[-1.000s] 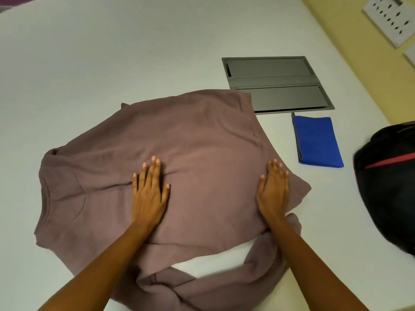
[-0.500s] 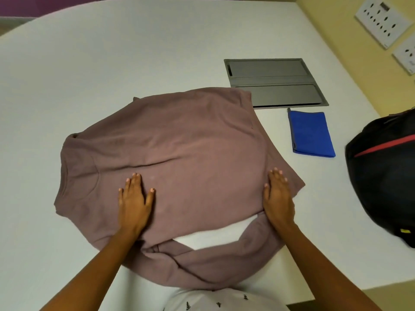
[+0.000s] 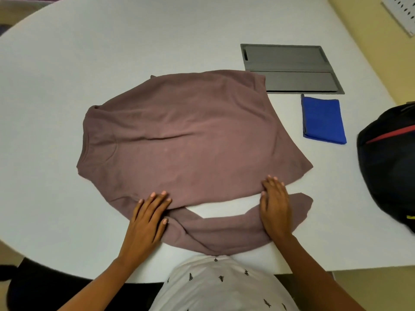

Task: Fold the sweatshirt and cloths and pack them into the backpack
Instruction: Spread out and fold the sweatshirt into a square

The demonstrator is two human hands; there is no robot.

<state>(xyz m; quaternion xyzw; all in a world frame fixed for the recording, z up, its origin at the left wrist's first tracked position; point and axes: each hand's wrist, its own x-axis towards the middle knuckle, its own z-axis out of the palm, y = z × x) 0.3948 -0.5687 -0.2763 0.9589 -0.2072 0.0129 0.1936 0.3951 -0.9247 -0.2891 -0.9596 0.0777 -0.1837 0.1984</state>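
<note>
A mauve sweatshirt (image 3: 190,140) lies spread flat in the middle of the white table (image 3: 112,52), its collar to the left and one sleeve looping along the near edge. My left hand (image 3: 149,215) rests flat with straight fingers on the sweatshirt's near hem. My right hand (image 3: 275,208) lies flat on the near right part, across hem and sleeve. A folded blue cloth (image 3: 323,120) sits to the right of the sweatshirt. The black backpack (image 3: 390,162) with a red stripe stands at the table's right edge, partly out of frame.
A grey recessed cable-port panel (image 3: 292,68) is set in the table behind the blue cloth; the sweatshirt's far right corner overlaps it. A yellow wall with a socket plate (image 3: 402,12) is at the far right. The table's near edge curves close to my body.
Both hands have slid toward me over the sweatshirt, from its middle down to the near hem. The sweatshirt lies flatter.
</note>
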